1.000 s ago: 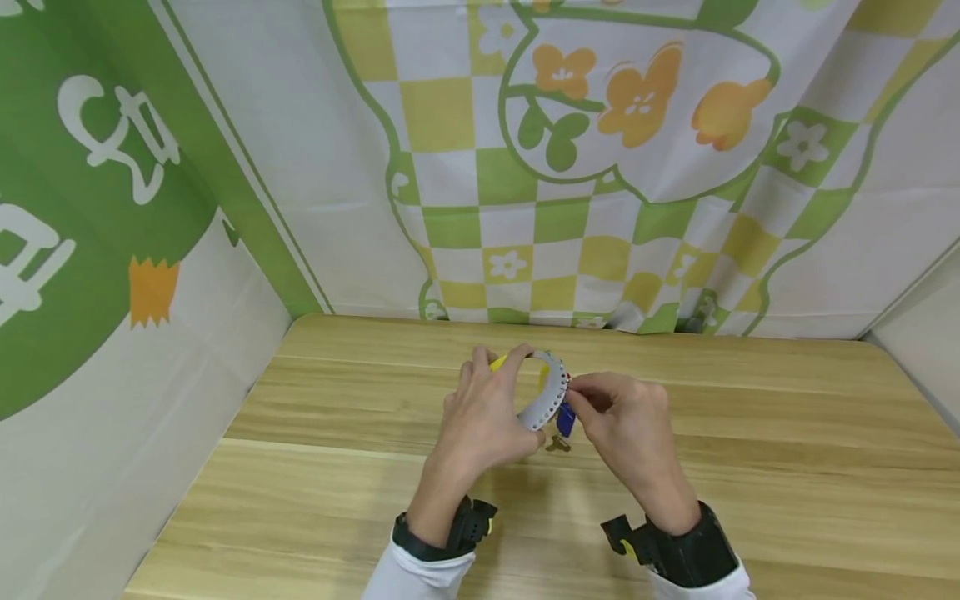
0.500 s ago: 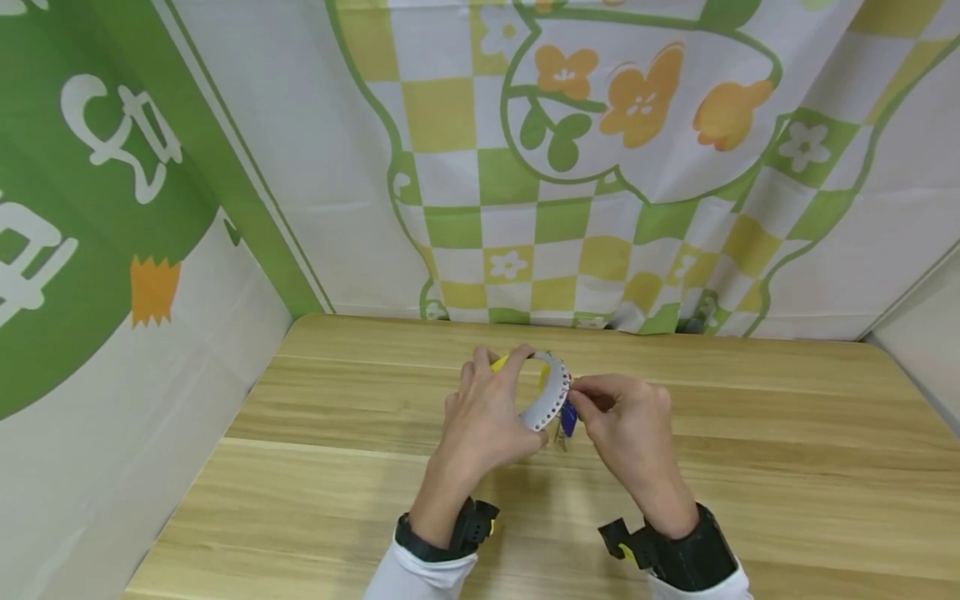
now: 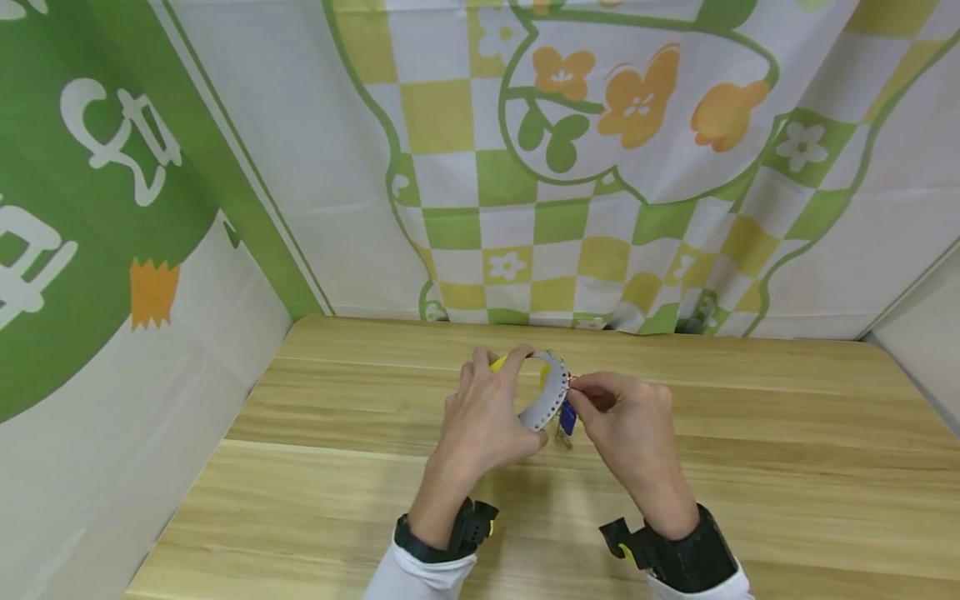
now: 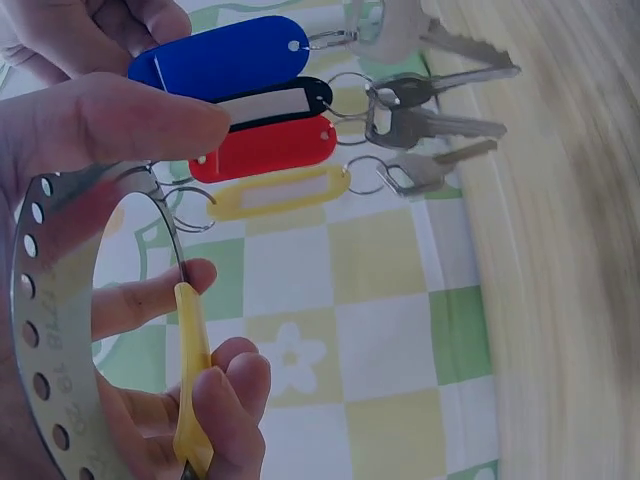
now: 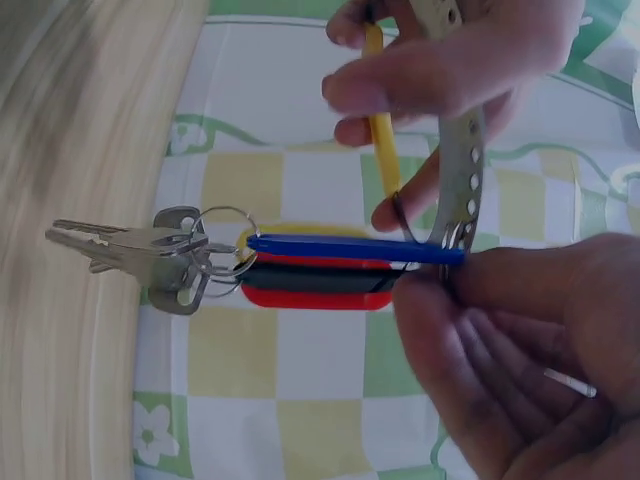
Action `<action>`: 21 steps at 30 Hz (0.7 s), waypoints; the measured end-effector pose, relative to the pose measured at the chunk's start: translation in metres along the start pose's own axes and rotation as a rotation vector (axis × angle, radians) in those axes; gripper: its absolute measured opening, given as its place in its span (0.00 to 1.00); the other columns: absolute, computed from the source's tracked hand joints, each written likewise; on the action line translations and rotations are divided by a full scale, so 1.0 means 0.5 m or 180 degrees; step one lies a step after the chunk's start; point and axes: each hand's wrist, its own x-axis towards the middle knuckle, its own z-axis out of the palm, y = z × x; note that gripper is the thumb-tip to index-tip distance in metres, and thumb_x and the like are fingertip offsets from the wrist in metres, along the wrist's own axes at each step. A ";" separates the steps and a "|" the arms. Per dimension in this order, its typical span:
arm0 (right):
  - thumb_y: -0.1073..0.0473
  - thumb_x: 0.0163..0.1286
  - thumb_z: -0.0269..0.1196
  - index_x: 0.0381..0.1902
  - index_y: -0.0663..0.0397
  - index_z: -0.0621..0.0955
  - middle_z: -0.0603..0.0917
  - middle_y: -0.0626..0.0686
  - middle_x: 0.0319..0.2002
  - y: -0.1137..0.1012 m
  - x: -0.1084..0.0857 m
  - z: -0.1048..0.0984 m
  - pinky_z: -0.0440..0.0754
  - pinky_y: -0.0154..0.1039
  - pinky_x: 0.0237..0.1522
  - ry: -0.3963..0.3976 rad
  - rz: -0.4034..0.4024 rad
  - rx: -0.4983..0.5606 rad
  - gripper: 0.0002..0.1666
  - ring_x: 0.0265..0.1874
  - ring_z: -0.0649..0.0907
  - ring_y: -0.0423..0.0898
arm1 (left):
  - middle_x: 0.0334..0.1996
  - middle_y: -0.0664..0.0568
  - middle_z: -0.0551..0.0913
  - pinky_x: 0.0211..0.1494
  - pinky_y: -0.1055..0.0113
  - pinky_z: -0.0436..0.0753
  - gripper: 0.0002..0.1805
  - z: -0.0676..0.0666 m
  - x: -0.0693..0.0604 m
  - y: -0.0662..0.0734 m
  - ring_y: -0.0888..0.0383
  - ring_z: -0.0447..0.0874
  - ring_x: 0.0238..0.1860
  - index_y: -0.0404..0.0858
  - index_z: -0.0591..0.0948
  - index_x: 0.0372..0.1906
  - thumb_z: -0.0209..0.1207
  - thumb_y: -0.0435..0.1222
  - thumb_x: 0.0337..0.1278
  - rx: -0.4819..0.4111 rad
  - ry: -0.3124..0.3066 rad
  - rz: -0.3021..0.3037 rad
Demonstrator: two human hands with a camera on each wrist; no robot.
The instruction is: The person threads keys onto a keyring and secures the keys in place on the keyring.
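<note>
My left hand [image 3: 483,408] grips a flat metal key ring plate [image 4: 45,310], curved and lined with numbered holes, around its yellow handle [image 4: 192,340]. At the plate's right edge, my right hand [image 3: 630,429] pinches the end of a blue key tag [image 4: 225,55] with thumb and forefinger. Beside it in the left wrist view hang a black key tag [image 4: 270,104], a red key tag [image 4: 265,152] and a yellow key tag [image 4: 280,193]. Several metal keys [image 5: 150,255] dangle from their split rings. My fingertips hide where the blue tag meets the plate.
Under the hands lies a wooden table [image 3: 337,500]. A checked, flower-printed cloth [image 3: 555,208] hangs behind its back edge. On the left stands a green and white printed cloth wall [image 3: 247,333].
The hands have stayed almost in place at the metal plate. Below my right fingertips, the blue tag and the keys have swung and turned slightly.
</note>
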 end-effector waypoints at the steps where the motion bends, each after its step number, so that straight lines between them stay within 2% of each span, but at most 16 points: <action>1: 0.72 0.55 0.75 0.31 0.61 0.90 0.89 0.53 0.26 -0.002 0.000 0.001 0.84 0.40 0.25 0.0002 0.0079 -0.0005 0.06 0.23 0.87 0.42 | 0.60 0.39 0.69 0.36 0.52 0.75 0.54 0.000 0.000 0.000 0.44 0.73 0.54 0.53 0.70 0.73 0.80 0.43 0.30 0.0007 0.0014 -0.0006; 6: 0.70 0.58 0.74 0.32 0.61 0.90 0.89 0.53 0.27 -0.010 -0.003 0.006 0.85 0.42 0.26 -0.0005 0.0334 -0.0011 0.04 0.23 0.87 0.44 | 0.60 0.38 0.69 0.35 0.51 0.76 0.53 0.000 0.001 -0.001 0.43 0.72 0.54 0.52 0.70 0.73 0.80 0.44 0.31 0.0009 0.0040 -0.0053; 11: 0.70 0.59 0.73 0.33 0.62 0.90 0.89 0.54 0.28 -0.013 -0.004 0.007 0.85 0.41 0.26 0.0014 0.0396 0.0032 0.04 0.23 0.88 0.45 | 0.60 0.37 0.69 0.34 0.51 0.77 0.53 0.000 0.001 -0.001 0.42 0.73 0.54 0.51 0.71 0.73 0.80 0.45 0.31 -0.0010 0.0065 -0.0050; 15: 0.72 0.59 0.73 0.32 0.62 0.90 0.89 0.55 0.27 -0.013 -0.005 0.007 0.84 0.39 0.24 0.0074 0.0283 0.0052 0.04 0.23 0.87 0.43 | 0.61 0.37 0.69 0.34 0.51 0.77 0.53 -0.001 0.001 -0.001 0.42 0.73 0.54 0.51 0.71 0.73 0.80 0.44 0.31 -0.0024 0.0060 -0.0053; 21: 0.76 0.55 0.74 0.31 0.63 0.89 0.89 0.55 0.27 -0.006 -0.003 0.007 0.83 0.37 0.24 0.0137 -0.0130 0.0060 0.07 0.22 0.87 0.42 | 0.59 0.38 0.69 0.33 0.53 0.74 0.53 -0.002 0.000 -0.004 0.43 0.73 0.53 0.52 0.70 0.72 0.79 0.43 0.30 -0.0050 0.0019 -0.0008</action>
